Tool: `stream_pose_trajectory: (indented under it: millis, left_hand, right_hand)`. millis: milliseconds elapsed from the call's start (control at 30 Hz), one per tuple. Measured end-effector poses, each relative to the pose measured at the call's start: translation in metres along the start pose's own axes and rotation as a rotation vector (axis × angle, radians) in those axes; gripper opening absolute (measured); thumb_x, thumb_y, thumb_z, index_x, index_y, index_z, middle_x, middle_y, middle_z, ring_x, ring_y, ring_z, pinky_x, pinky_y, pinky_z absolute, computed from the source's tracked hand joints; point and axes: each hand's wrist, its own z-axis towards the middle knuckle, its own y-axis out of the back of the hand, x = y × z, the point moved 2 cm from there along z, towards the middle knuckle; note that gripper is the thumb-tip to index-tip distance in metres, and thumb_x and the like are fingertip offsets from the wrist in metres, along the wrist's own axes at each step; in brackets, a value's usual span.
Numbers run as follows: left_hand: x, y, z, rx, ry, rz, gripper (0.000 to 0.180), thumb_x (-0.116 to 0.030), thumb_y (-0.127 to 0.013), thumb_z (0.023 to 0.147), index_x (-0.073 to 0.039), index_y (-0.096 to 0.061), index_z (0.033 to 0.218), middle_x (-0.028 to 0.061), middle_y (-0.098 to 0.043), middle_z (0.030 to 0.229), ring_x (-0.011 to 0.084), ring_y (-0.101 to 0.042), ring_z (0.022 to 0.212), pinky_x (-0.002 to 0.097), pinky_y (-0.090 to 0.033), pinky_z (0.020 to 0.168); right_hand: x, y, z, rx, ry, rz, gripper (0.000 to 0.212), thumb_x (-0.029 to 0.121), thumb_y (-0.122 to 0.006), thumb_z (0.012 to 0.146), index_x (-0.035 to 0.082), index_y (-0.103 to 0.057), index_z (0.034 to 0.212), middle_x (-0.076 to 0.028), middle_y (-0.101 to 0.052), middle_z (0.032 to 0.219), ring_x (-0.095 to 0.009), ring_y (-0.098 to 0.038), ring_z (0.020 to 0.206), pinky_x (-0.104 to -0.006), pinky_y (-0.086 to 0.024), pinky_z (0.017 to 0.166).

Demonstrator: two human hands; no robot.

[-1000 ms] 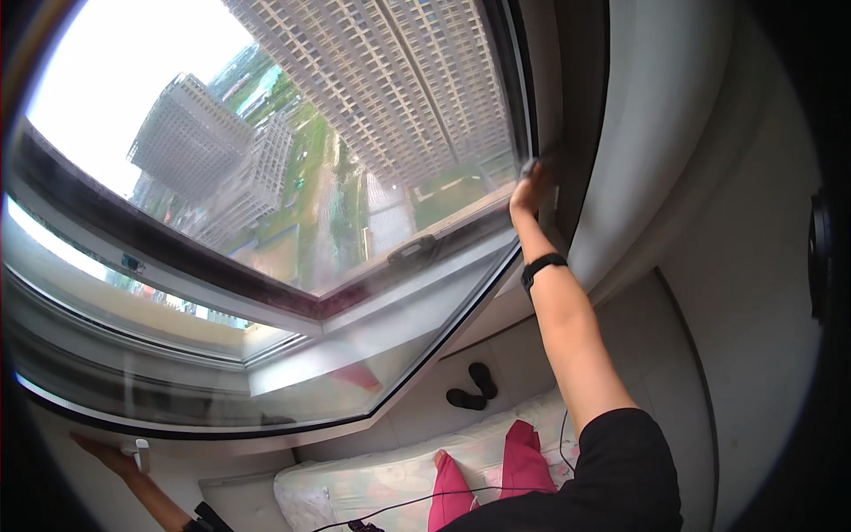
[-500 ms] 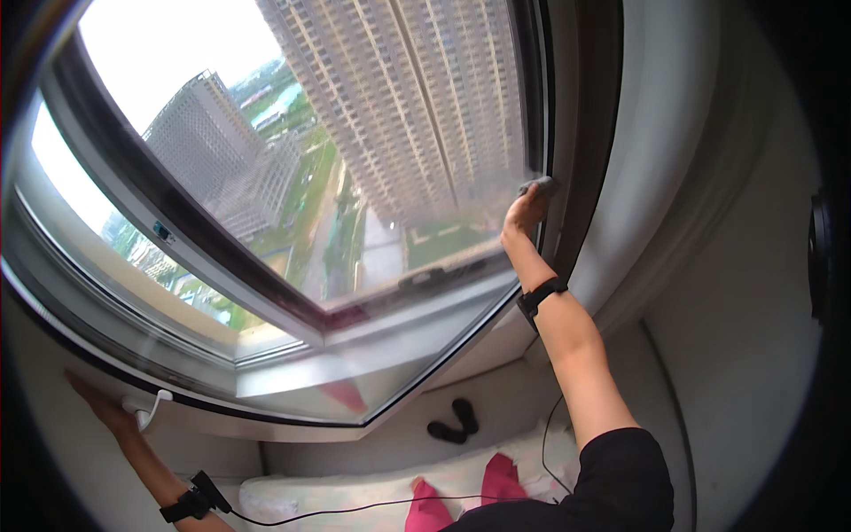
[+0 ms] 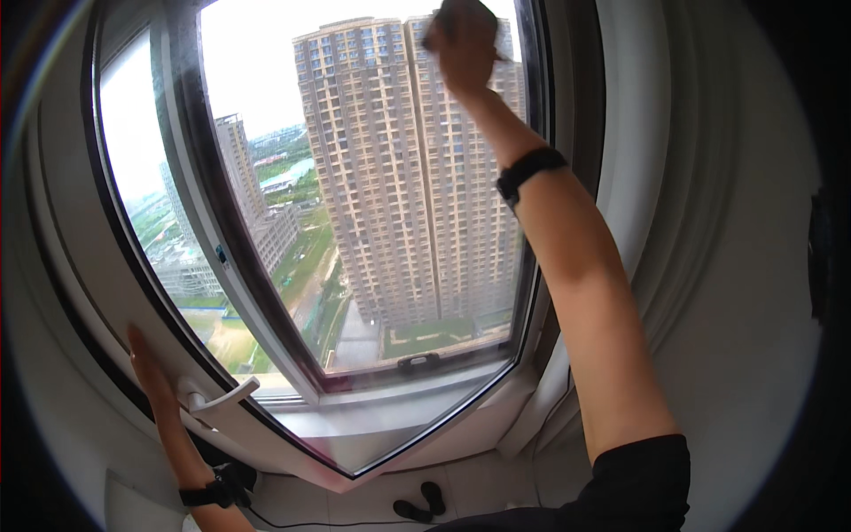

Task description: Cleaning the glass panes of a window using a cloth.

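1. Right hand [image 3: 461, 40] is way up at the top edge of the large clear glass window pane [image 3: 390, 204], close to its upper right corner, arm stretched long from the lower right of the view.
2. Those fingers are curled over a small dark cloth [image 3: 479, 18], pressed flat against the glass; only a scrap of the cloth shows past the knuckles, so its exact shape can't be told.
3. A black band [image 3: 530, 168] sits on the right wrist, and a black short sleeve [image 3: 638, 483] covers the upper arm down at the bottom edge.
4. Left hand [image 3: 146, 368] is low on the left, resting against the white window frame [image 3: 115, 328] at its lower left curve.
5. Its fingers lie stretched out and flat along the frame, gripping nothing.
6. Just beside that hand, to its right, sits the white lever window handle [image 3: 226, 395], pointing up and to the right; the hand is near it but whether they touch can't be told.
7. A black wristband [image 3: 208, 492] wraps the left wrist too, with a thin dark cable running off along the bottom.
8. The inner sash swings inward, its lower corner pointing down at the bottom centre.
9. Through the glass: a tall beige high-rise tower block [image 3: 399, 177] fills the middle.
10. On the floor below the sash corner lies a pair of black slippers [image 3: 421, 505], side by side.
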Motion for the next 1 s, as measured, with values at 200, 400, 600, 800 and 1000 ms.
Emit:
stream_pose_trajectory:
  millis: [200,400,600,800,1000]
  left_hand:
    - [-0.021,-0.002,-0.016,0.035,0.012,-0.047,0.061,-0.049,-0.04,0.09,0.002,-0.043,0.124,0.0073,-0.053,0.111,0.0142,-0.051,0.097,0.025,-0.039,0.087]
    - [-0.026,-0.001,-0.021,0.049,0.035,-0.033,0.064,-0.051,-0.04,0.089,0.002,-0.042,0.125,0.0091,-0.051,0.116,0.0156,-0.049,0.102,0.0265,-0.037,0.09]
    - [-0.02,0.001,-0.02,0.007,0.022,-0.042,0.063,-0.049,-0.041,0.089,0.004,-0.042,0.124,0.0089,-0.05,0.116,0.0157,-0.048,0.103,0.0272,-0.037,0.091]
    - [-0.013,-0.008,-0.014,-0.151,-0.024,0.006,0.051,-0.044,-0.042,0.091,0.002,-0.053,0.111,0.0041,-0.057,0.095,0.011,-0.053,0.085,0.0266,-0.043,0.078]
    - [-0.016,-0.03,-0.013,-0.009,-0.054,0.018,0.054,-0.05,-0.043,0.089,0.001,-0.059,0.093,0.0005,-0.055,0.077,0.0065,-0.048,0.071,0.0234,-0.04,0.065]
  right_hand:
    - [0.071,0.052,0.004,0.062,0.291,0.289,0.065,0.036,-0.051,0.08,0.006,-0.03,0.133,-0.019,-0.027,0.136,-0.039,-0.022,0.126,-0.0479,-0.02,0.101]
    - [-0.082,0.004,-0.006,-0.065,0.053,0.322,0.05,0.04,-0.043,0.086,0.011,-0.038,0.126,-0.016,-0.037,0.129,-0.035,-0.032,0.12,-0.0473,-0.027,0.099]
    - [-0.176,-0.02,-0.074,-0.009,-0.248,0.335,0.058,0.045,-0.036,0.088,0.013,-0.028,0.136,-0.013,-0.028,0.139,-0.03,-0.023,0.129,-0.0468,-0.022,0.103]
    - [-0.124,-0.033,-0.032,0.008,-0.27,0.003,0.057,0.047,-0.037,0.087,0.013,-0.033,0.132,-0.013,-0.031,0.136,-0.033,-0.027,0.126,-0.0487,-0.027,0.1]
    - [0.03,-0.004,0.025,-0.212,-0.008,0.187,0.052,0.044,-0.044,0.083,0.019,-0.041,0.128,-0.013,-0.037,0.133,-0.032,-0.032,0.124,-0.0559,-0.027,0.095]
